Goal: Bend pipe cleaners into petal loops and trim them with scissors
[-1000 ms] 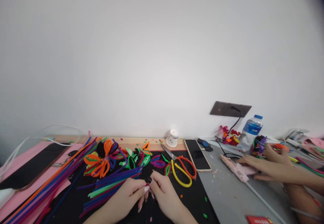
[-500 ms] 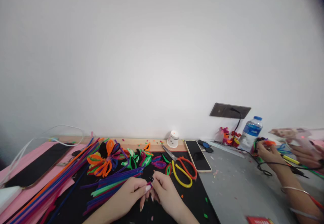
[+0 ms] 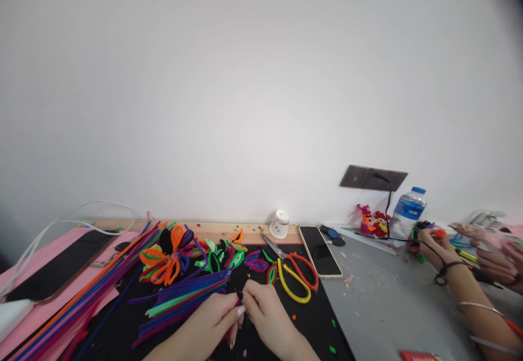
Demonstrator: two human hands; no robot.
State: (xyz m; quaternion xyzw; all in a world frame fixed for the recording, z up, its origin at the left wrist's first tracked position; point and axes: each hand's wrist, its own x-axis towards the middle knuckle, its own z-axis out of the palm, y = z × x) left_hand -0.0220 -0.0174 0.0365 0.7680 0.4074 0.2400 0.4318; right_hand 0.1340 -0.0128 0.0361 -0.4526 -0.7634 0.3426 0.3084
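Observation:
My left hand (image 3: 214, 318) and my right hand (image 3: 267, 313) meet low in the middle, fingertips pressed together. Between them shows a bit of purple pipe cleaner (image 3: 239, 302), mostly hidden by the fingers. Cut pipe cleaners (image 3: 186, 298) in blue, purple and green lie just left of my left hand. Behind sit a pipe-cleaner flower (image 3: 171, 263) with orange loops and several green, white and purple looped petals (image 3: 257, 264). Scissors (image 3: 302, 299) with one yellow and one red handle rest slightly open beyond my right hand.
Long pipe cleaners (image 3: 93, 285) lie across pink paper (image 3: 30, 265) at left, beside a dark phone-like slab (image 3: 61, 265). A paper cup (image 3: 279, 225), a phone (image 3: 321, 252) and a bottle (image 3: 408, 208) stand or lie further back. A co-worker's hands (image 3: 439, 252) work at right.
My hands have closed more tightly together and shifted slightly, covering more of the purple pipe cleaner. The co-worker's hands have moved a little at the right.

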